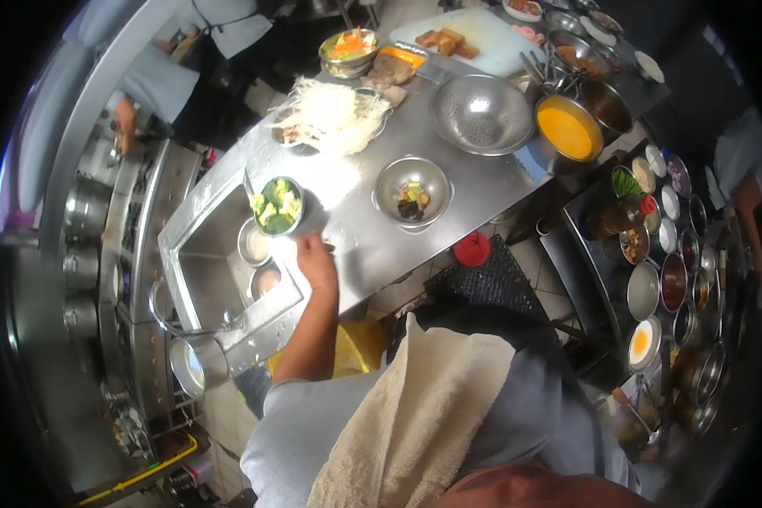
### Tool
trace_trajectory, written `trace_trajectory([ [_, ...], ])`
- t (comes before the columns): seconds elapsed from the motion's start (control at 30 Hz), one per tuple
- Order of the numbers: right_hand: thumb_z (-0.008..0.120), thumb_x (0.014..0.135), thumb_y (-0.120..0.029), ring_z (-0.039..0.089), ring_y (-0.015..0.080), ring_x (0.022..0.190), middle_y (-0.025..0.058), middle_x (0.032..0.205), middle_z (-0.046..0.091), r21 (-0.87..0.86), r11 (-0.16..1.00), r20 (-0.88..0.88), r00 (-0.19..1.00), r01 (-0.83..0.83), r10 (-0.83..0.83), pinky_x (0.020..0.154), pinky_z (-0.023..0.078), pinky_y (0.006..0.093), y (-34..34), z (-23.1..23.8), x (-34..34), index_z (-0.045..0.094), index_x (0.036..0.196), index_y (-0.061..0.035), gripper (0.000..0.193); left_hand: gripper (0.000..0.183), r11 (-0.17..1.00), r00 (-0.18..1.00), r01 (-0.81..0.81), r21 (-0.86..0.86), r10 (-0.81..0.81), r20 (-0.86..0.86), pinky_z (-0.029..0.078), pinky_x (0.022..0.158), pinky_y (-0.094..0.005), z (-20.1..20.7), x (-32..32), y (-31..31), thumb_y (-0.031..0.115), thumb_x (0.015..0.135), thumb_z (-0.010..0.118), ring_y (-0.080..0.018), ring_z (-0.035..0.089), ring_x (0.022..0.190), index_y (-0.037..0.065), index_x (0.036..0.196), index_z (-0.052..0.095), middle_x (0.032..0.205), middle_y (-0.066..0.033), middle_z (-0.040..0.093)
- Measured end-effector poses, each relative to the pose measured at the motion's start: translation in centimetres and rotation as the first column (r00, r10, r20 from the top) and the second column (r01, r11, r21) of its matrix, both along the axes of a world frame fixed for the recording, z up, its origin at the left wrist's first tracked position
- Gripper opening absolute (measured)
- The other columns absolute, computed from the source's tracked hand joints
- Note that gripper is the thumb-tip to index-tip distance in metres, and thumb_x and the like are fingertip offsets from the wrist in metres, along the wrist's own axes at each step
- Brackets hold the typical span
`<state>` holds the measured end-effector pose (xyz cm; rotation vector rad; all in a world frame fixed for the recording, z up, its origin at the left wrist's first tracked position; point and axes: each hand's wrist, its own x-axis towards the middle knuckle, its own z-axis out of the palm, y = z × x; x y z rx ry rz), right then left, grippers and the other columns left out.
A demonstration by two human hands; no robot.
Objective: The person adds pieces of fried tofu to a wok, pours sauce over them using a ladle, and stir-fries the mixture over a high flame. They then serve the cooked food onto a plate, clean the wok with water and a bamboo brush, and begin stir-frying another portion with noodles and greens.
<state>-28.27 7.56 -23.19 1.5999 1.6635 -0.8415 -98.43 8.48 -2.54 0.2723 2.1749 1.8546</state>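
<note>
My left hand [315,261] is over the steel counter beside the sink, its fingers curled closed. What they hold, if anything, is hidden. Just beyond it, at the sink's edge, is a metal bowl of broccoli florets [277,206]; I cannot tell whether the hand touches its rim. Farther right on the counter stands a two-handled metal bowl [387,193] with a small heap of yellowish and dark pieces in it. My right hand is out of view.
Two small bowls [254,243] sit inside the sink [196,262]. Noodles [334,114], a large colander [483,114], a pot of orange liquid [569,129] and a cutting board [508,55] line the counter's far side. Ingredient containers [643,282] crowd the right. Other people work nearby.
</note>
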Motion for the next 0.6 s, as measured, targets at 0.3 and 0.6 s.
trace_trajectory([
  [0.3,0.060,0.094,-0.033,0.068,0.0352,0.109,0.0206,0.119,0.070,-0.003,1.000,-0.025,1.000,-0.013,0.013,0.091,0.054,0.0392,-0.6,-1.9,-1.9,0.075,0.114,-0.0083,0.036,0.045,-0.487,-0.428,0.781,0.391,-0.873,-0.235,0.052,0.070,-0.0316,17.6,9.9,6.8,0.030,0.090,0.078,-0.0220,0.061,0.071,0.001,0.121,0.063,0.090,-0.0079,0.064],
  [0.6,0.061,0.093,-0.032,0.068,0.0355,0.109,0.0205,0.120,0.070,0.061,0.956,-0.061,0.955,-0.288,0.292,0.092,0.055,0.0387,0.1,-2.9,-4.1,0.075,0.114,-0.0093,0.035,0.018,-0.566,-0.318,0.730,0.383,-0.777,-0.543,0.050,0.067,-0.0355,24.3,21.1,13.0,0.018,0.087,0.076,-0.0275,0.065,0.079,0.003,0.097,0.073,0.086,-0.0127,0.068],
])
